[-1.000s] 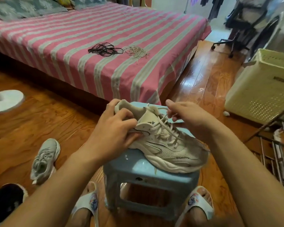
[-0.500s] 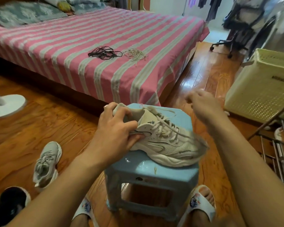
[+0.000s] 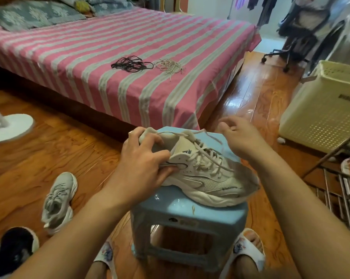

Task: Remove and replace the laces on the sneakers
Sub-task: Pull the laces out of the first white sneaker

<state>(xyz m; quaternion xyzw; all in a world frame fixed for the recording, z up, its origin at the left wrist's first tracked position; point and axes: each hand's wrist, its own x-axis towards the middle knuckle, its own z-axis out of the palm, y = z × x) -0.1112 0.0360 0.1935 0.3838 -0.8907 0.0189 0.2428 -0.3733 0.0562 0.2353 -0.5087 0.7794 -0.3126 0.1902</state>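
Blue stool (image 3: 190, 214) bears sneaker (image 3: 206, 174); left hand (image 3: 144, 166) grips heel.

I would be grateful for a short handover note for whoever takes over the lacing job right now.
Left hand grips the heel of the sneaker on the stool. Right hand is raised beside it; whether it pinches the loose lace is unclear.
Second sneaker lies on the floor, left.
Black laces and beige laces lie on the bed.
Done: the lace's top is loosened.
Left: pull the lace out, thread a new one, then do the other shoe.
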